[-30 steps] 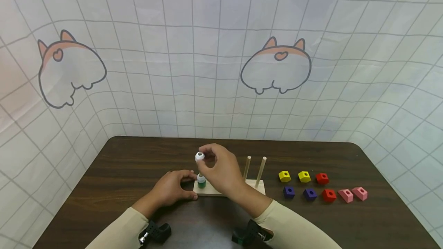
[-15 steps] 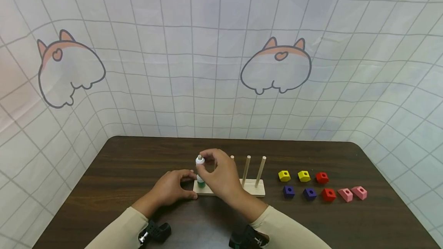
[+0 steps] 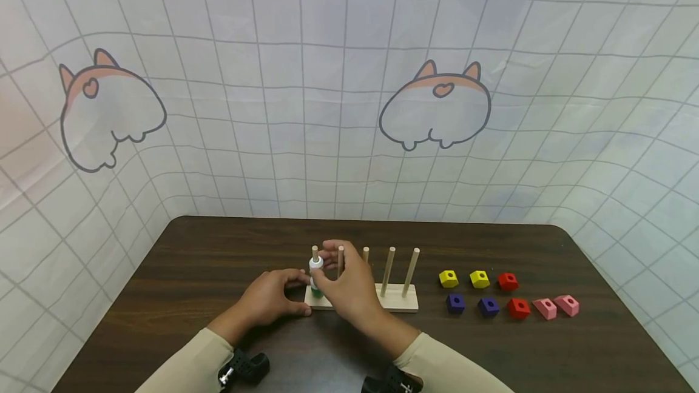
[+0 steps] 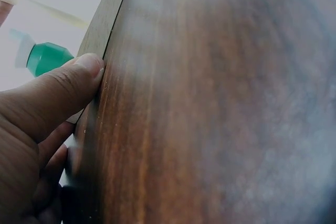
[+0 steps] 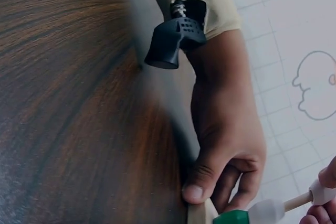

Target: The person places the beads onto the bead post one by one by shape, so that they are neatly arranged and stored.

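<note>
The pegged wooden board (image 3: 397, 299) lies on the dark table. My left hand (image 3: 275, 297) grips its left end, thumb on the near edge, as the left wrist view shows too (image 4: 47, 98). On the leftmost peg a green block (image 4: 48, 59) sits at the bottom with a white piece (image 5: 266, 212) on it. My right hand (image 3: 352, 284) pinches another white piece (image 3: 316, 264), which is threaded on that same peg above them; a gap of bare peg shows between the two white pieces in the right wrist view.
Four other pegs (image 3: 412, 272) stand bare on the board. To its right lie two yellow blocks (image 3: 480, 279), two blue blocks (image 3: 488, 307), two red blocks (image 3: 518, 308) and two pink blocks (image 3: 568, 304). A patterned white curtain (image 3: 349, 108) hangs behind the table.
My right hand has lowered the upper white piece from the peg's tip down along the peg, so the tip now sticks out above it. My left hand has stayed on the board.
</note>
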Tool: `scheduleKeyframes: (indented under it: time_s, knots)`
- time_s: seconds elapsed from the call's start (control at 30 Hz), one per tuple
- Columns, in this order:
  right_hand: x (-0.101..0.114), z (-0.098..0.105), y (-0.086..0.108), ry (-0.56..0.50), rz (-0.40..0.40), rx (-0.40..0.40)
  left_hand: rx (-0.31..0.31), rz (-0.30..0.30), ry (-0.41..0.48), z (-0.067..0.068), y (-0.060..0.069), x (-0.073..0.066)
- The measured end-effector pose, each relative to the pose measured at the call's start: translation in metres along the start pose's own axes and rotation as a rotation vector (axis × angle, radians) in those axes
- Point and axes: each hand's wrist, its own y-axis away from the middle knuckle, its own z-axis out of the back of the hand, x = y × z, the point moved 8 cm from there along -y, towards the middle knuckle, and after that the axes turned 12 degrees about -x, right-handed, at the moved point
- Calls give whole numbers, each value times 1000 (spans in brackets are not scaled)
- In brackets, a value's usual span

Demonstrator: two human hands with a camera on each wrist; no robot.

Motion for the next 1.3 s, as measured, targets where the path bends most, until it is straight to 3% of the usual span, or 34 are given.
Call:
scheduleKeyframes:
  time_s: [0.5, 0.87, 1.0, 1.3]
  knots:
    - [-19, -6, 8, 72, -30, 6, -8, -11, -1, 1, 0, 0]
    - [-19, -2, 13, 75, -9, 49, -9, -7, -4, 1, 0, -2]
    - [-19, 1, 16, 96, -4, 119, -12, -8, -3, 1, 0, -2]
    - [-24, 16, 30, 140, -26, 355, -24, 3, -15, 0, -2, 0]
